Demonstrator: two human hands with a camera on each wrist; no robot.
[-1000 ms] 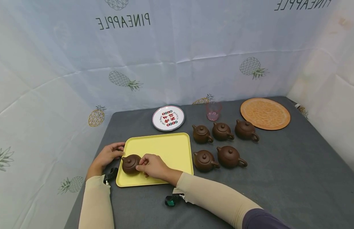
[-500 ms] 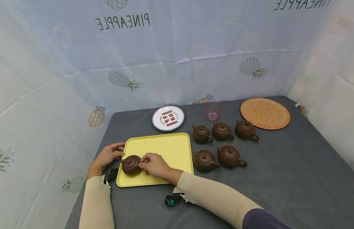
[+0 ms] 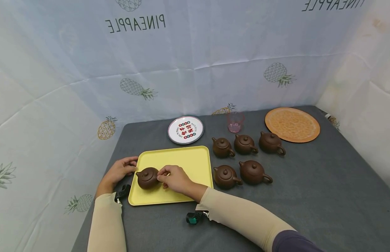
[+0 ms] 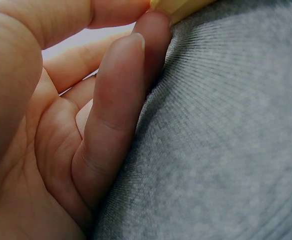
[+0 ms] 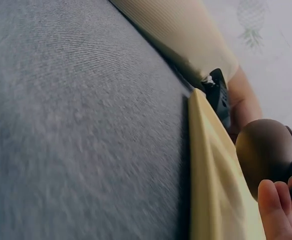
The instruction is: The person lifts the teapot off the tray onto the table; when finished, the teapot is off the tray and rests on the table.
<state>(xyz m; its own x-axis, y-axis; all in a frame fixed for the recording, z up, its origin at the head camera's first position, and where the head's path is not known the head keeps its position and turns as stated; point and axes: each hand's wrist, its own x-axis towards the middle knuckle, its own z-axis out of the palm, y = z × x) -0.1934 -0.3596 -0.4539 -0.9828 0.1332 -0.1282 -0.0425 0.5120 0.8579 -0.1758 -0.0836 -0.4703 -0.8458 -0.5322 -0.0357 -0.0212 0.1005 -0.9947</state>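
Observation:
A small dark brown teapot point(image 3: 147, 178) is over the left part of the yellow tray point(image 3: 179, 157), its spout toward the left. My right hand point(image 3: 175, 179) pinches the teapot's handle, which the fingers mostly hide in the head view. In the right wrist view the teapot point(image 5: 267, 152) is upright beside the fingertips, by the tray's wall point(image 5: 200, 165); whether its base touches the tray I cannot tell. My left hand point(image 3: 117, 171) lies at the tray's left edge. Its loosely bent fingers point(image 4: 118, 85) touch the tray's rim point(image 4: 186, 9) from outside.
Several brown teapots stand in two rows right of the tray, the closest being a teapot point(image 3: 225, 177) near its edge. Behind are a white plate point(image 3: 185, 130), a pink clear cup point(image 3: 235, 122) and a round orange mat point(image 3: 292, 125). Grey cloth point(image 3: 324, 196) covers the table.
The teapot first shifts slightly, then moves right and a little away from me, with my right hand on its handle. My left hand and the tray stay in place.

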